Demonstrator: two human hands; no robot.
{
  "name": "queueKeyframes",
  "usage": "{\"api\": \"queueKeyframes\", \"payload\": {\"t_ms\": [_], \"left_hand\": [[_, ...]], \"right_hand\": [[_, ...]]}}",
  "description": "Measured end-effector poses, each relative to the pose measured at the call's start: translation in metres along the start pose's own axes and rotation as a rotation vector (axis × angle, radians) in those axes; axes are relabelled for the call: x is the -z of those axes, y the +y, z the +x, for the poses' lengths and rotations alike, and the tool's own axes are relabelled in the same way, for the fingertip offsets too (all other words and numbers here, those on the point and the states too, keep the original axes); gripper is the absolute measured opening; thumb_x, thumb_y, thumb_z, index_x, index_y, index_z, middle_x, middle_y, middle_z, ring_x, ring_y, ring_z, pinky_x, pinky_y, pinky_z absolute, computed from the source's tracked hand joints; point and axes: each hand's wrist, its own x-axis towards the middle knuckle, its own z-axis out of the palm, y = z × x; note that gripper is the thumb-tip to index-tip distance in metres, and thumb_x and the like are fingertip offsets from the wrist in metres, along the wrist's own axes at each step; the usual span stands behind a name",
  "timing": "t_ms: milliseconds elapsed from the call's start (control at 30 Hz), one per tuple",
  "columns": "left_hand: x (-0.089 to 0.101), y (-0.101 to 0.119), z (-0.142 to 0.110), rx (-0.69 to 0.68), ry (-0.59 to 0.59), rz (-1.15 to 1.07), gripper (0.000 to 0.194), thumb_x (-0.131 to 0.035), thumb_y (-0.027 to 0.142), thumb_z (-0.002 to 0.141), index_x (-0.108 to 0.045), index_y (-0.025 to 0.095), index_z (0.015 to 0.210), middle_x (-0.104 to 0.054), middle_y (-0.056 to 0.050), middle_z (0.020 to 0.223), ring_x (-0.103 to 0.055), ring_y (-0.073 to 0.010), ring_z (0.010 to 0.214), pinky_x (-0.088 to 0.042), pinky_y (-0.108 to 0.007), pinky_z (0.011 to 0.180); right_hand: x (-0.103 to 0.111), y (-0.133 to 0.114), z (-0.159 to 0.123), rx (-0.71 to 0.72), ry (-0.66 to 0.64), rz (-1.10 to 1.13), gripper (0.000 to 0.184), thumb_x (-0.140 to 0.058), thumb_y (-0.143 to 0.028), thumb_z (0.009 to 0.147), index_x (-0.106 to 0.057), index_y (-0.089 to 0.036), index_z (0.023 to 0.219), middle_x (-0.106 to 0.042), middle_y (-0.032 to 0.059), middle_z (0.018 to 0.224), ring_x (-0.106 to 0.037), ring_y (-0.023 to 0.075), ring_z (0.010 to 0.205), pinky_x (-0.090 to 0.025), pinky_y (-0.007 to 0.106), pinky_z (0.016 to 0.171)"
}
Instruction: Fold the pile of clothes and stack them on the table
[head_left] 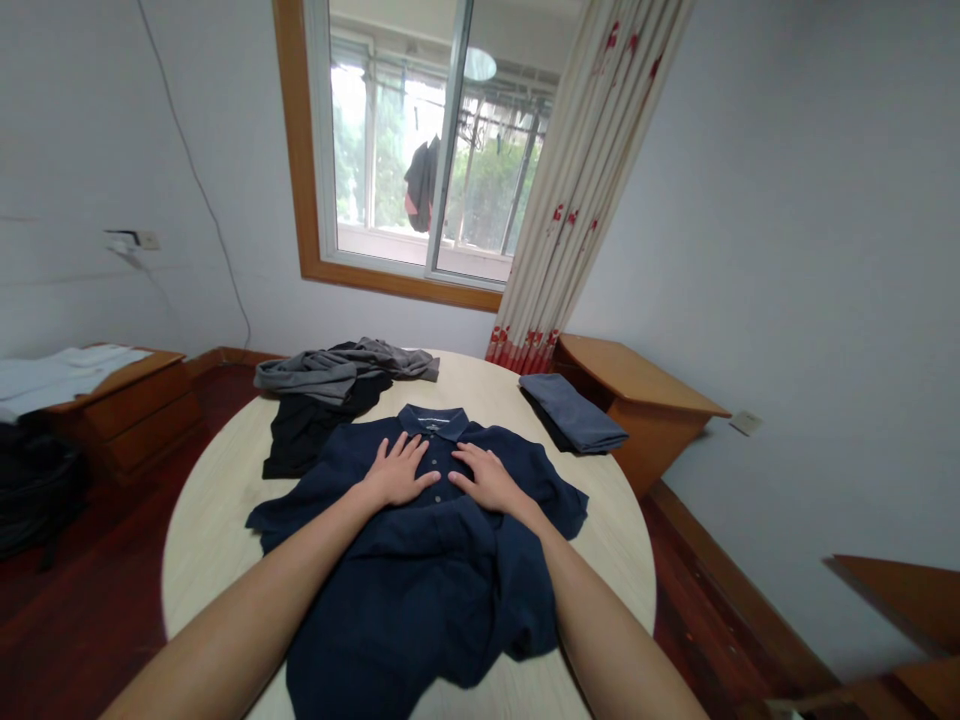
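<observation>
A navy polo shirt (420,600) lies front side up on the round table, its collar (435,420) pointing away from me and its short sleeves spread to both sides. The lower part is bunched and creased near me. My left hand (397,470) rests flat on the chest, left of the button placket, fingers spread. On the other side of the buttons lies my right hand (486,477), also open with its fingers apart. Neither hand grips the cloth.
The pale round table (214,530) also bears a loose heap of grey clothes (322,372) and black clothes (296,430) at the back left. Folded dark garments (574,412) lie at the back right. A wooden desk (637,375) stands behind, near a patterned curtain (577,200).
</observation>
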Motion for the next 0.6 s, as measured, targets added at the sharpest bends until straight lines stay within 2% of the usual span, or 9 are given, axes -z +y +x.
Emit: {"api": "queueKeyframes", "payload": {"t_ms": [100, 200, 300, 367, 467, 533, 600], "left_hand": [[0.006, -0.008, 0.0, 0.01, -0.111, 0.006, 0.073, -0.036, 0.064, 0.093, -0.029, 0.025, 0.154, -0.017, -0.009, 0.162, -0.006, -0.0324, 0.15, -0.004, -0.063, 0.115], [0.015, -0.027, -0.003, 0.055, -0.189, 0.007, 0.079, -0.04, 0.068, 0.088, -0.027, 0.028, 0.155, -0.012, -0.008, 0.163, -0.005, -0.0325, 0.15, -0.004, -0.064, 0.115], [0.026, -0.05, -0.009, 0.15, -0.188, 0.015, 0.083, -0.045, 0.071, 0.084, -0.029, 0.03, 0.154, -0.012, -0.008, 0.162, -0.009, -0.0357, 0.15, -0.01, -0.067, 0.113], [0.032, -0.059, -0.013, 0.251, -0.172, 0.042, 0.084, -0.045, 0.07, 0.084, -0.029, 0.026, 0.154, -0.012, -0.011, 0.162, -0.01, -0.0366, 0.149, -0.012, -0.066, 0.113], [0.034, -0.049, -0.018, 0.334, -0.06, 0.084, 0.083, -0.039, 0.066, 0.089, -0.029, 0.016, 0.154, -0.015, -0.015, 0.162, -0.012, -0.0364, 0.149, -0.013, -0.063, 0.115], [0.027, -0.028, -0.018, 0.242, 0.057, 0.097, 0.077, -0.034, 0.063, 0.093, -0.031, 0.016, 0.153, -0.018, -0.013, 0.162, -0.013, -0.0346, 0.149, -0.011, -0.061, 0.117], [0.016, -0.004, -0.017, 0.095, 0.09, 0.097, 0.072, -0.029, 0.062, 0.095, -0.033, 0.019, 0.153, -0.019, -0.01, 0.162, -0.012, -0.0318, 0.15, -0.01, -0.059, 0.118]], "right_hand": [[0.002, 0.012, 0.003, -0.094, -0.059, -0.017, 0.056, -0.05, -0.05, 0.094, -0.048, -0.024, 0.143, -0.034, 0.0098, 0.157, -0.025, 0.0281, 0.147, -0.015, 0.057, 0.118], [0.01, 0.032, 0.003, -0.255, -0.062, -0.047, 0.062, -0.045, -0.054, 0.095, -0.042, -0.023, 0.148, -0.026, 0.0089, 0.16, -0.019, 0.029, 0.149, -0.013, 0.057, 0.119], [0.02, 0.049, -0.001, -0.409, -0.011, -0.09, 0.064, -0.041, -0.054, 0.096, -0.04, -0.019, 0.149, -0.025, 0.0109, 0.16, -0.018, 0.0313, 0.149, -0.013, 0.059, 0.118], [0.025, 0.05, -0.002, -0.455, 0.062, -0.129, 0.062, -0.042, -0.051, 0.096, -0.042, -0.016, 0.147, -0.029, 0.0148, 0.158, -0.023, 0.0333, 0.147, -0.015, 0.061, 0.116], [0.024, 0.032, -0.001, -0.344, 0.183, -0.168, 0.058, -0.042, -0.046, 0.097, -0.044, -0.014, 0.146, -0.034, 0.0172, 0.155, -0.027, 0.0318, 0.146, -0.015, 0.059, 0.117], [0.018, 0.013, 0.001, -0.183, 0.177, -0.143, 0.059, -0.04, -0.048, 0.097, -0.042, -0.016, 0.147, -0.033, 0.0138, 0.157, -0.024, 0.0276, 0.148, -0.014, 0.054, 0.119], [0.008, -0.003, 0.004, -0.056, 0.063, -0.101, 0.061, -0.04, -0.052, 0.097, -0.04, -0.02, 0.149, -0.03, 0.0104, 0.159, -0.021, 0.0245, 0.149, -0.014, 0.051, 0.12]]}}
